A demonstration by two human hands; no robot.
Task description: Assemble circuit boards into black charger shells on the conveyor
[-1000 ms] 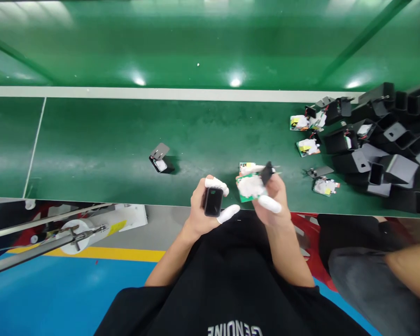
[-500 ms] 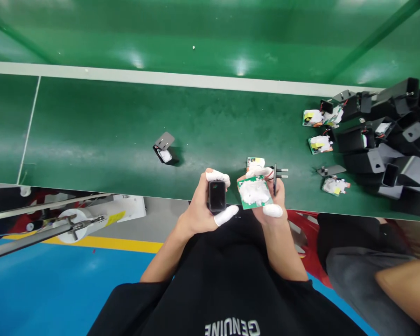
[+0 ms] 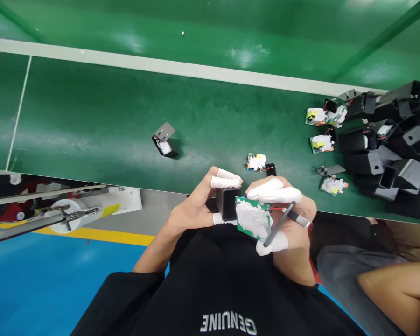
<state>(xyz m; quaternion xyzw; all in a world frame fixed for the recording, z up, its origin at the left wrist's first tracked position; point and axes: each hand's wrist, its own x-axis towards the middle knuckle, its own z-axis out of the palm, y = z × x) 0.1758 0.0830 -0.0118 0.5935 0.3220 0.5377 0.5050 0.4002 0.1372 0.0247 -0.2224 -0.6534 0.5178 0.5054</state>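
Note:
My left hand (image 3: 205, 200), with white finger cots on, is closed around a black plastic housing (image 3: 228, 205) whose open end faces up. My right hand (image 3: 290, 210), also in finger cots, grips a green circuit board (image 3: 254, 219) coated with white paste. Wires join that board to a dark end plate with metal plug pins (image 3: 299, 218), which is tilted in the same hand. The board's left edge is right beside the housing's opening; whether they touch I cannot tell. Just beyond my right hand another pasted board (image 3: 256, 162) lies on the green bench (image 3: 126, 116).
Left of centre stands a housing with a board inside and its plate tilted (image 3: 164, 140). On the right lie loose boards (image 3: 322, 143) and a heap of black housings (image 3: 381, 158). A person's arm (image 3: 395, 289) is at the lower right, beside the bench edge.
Both hands have come together, bringing the board up to the housing. My right hand has turned the board and plate. The board on the bench behind it is now more exposed.

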